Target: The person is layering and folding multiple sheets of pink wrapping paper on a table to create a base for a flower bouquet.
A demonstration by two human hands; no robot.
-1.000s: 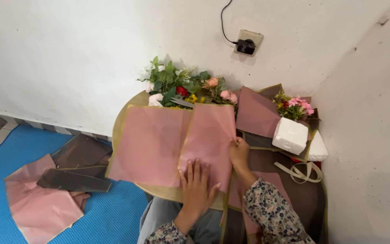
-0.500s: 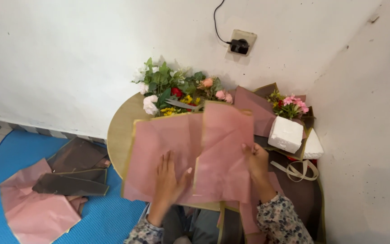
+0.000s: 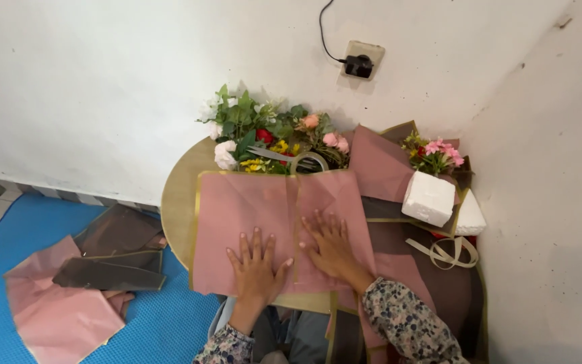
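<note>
Pink sheets (image 3: 237,216) slid back flatter, left hand (image 3: 256,264), right hand (image 3: 331,244) pressing them, grips apparently splayed

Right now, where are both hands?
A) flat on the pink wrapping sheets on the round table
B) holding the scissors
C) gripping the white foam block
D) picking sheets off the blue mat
A: the left hand and right hand both lie palm down, fingers spread, on the pink wrapping sheets over the round table; the scissors, white foam block and blue mat go untouched.
</note>
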